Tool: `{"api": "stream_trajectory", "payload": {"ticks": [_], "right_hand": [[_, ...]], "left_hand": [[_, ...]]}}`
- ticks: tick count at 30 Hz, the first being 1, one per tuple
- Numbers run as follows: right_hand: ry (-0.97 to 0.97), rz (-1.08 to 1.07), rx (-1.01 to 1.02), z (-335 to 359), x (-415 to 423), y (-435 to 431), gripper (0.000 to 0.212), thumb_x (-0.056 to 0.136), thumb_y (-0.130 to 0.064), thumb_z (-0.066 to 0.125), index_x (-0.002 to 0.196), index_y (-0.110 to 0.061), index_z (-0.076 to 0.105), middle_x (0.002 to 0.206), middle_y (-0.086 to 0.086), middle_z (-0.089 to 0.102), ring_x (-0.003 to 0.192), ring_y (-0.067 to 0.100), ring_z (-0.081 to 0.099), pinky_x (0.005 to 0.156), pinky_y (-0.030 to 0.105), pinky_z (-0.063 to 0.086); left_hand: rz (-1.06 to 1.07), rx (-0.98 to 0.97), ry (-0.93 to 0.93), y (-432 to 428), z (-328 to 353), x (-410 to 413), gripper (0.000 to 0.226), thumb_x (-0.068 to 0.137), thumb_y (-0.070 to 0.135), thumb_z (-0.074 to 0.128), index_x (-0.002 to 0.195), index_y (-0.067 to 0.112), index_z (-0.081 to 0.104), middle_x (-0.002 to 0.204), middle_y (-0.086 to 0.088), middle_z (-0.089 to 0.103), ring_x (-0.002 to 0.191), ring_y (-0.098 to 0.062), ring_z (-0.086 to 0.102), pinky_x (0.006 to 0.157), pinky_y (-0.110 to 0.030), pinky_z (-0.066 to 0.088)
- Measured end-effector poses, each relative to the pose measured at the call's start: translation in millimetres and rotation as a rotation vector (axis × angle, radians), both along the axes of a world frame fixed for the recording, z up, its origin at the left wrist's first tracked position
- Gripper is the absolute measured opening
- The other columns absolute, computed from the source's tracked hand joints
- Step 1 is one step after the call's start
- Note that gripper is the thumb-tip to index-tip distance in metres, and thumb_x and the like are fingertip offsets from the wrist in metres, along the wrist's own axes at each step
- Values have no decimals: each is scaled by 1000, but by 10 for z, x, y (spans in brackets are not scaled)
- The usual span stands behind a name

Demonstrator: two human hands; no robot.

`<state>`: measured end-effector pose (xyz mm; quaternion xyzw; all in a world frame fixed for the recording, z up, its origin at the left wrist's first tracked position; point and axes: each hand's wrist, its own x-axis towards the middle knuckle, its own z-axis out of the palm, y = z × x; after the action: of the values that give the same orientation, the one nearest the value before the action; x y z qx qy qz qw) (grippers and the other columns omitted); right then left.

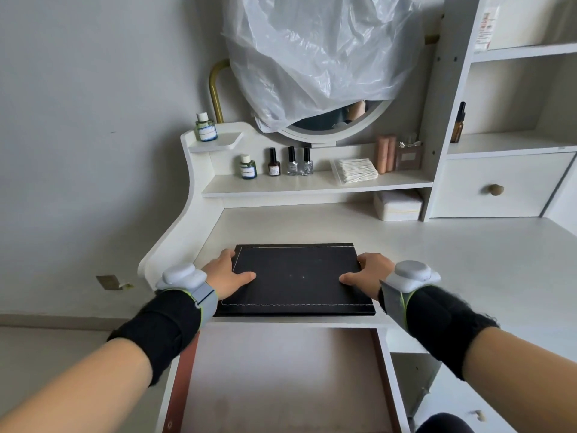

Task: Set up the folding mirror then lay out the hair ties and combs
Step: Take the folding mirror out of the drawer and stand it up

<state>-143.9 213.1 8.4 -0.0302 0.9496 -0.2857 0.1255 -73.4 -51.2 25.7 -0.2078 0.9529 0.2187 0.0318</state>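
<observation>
Lying flat and closed near the front edge of the white vanity desktop (437, 260), just behind the open, empty-looking drawer (281, 379): a black rectangular fabric-covered folding mirror with pale stitching round its border (296, 276). Looks stiff and board-like, probably moderately heavy for its thickness with glass inside, so fragile if dropped or flexed; cloth cover should give decent friction (not a slippery thing). Best taken by the two short side edges, then lifted at the near or far long edge to find the hinge, though which edge opens cannot be told from here.

Left hand (226, 276) cupped around the left side edge, thumb lying on top of the cover, fingers curled over the far left corner and partly hidden. Right hand (370, 273) mirrored on the right side edge, thumb on top, fingers wrapped down the side. Both partly closed and grasping the mirror, neither clenched tight; mirror resting on the desk, not raised. No hair ties or combs in view
</observation>
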Motion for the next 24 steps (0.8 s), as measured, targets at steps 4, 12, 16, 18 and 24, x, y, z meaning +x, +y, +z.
{"api": "stream_trajectory", "payload": {"ticks": [4, 12, 16, 18, 24], "right_hand": [[48, -14, 1, -29, -80, 37, 49, 77, -39, 60, 121, -19, 56, 117, 1, 63, 104, 27, 60, 90, 33, 46], [57, -20, -123, -22, -86, 31, 53, 82, -28, 60, 134, -21, 48, 129, 2, 60, 115, 25, 56, 96, 31, 43], [115, 27, -190, -28, -6, 2, 59, 80, -25, 64, 136, -25, 45, 136, 4, 55, 122, 21, 53, 99, 30, 40], [137, 70, -210, -18, 29, 4, 64, 79, -26, 67, 137, -28, 43, 139, 4, 52, 124, 22, 52, 100, 32, 40], [117, 184, -183, -36, 127, -40, 82, 71, -40, 74, 141, -31, 33, 143, 3, 45, 128, 24, 45, 100, 31, 38]], "left_hand": [[-53, -15, 18, -16, -104, -49, 64, 84, 39, 59, 139, 20, 32, 143, -10, 44, 129, -27, 43, 103, -34, 37], [-153, 82, 26, -55, -132, 34, 73, 78, 37, 68, 140, 28, 32, 148, -4, 37, 135, -23, 36, 106, -32, 31], [-94, 259, 119, -69, -106, 24, 64, 81, 21, 66, 139, 25, 37, 148, -8, 37, 136, -24, 35, 107, -32, 30], [-55, 339, 165, -73, -68, 13, 61, 82, 14, 64, 138, 21, 40, 146, -13, 40, 135, -25, 37, 106, -30, 30], [-62, 380, 246, 98, 89, -105, 56, 83, 15, 63, 135, 24, 42, 137, -12, 49, 119, -20, 49, 90, -25, 37]]}}
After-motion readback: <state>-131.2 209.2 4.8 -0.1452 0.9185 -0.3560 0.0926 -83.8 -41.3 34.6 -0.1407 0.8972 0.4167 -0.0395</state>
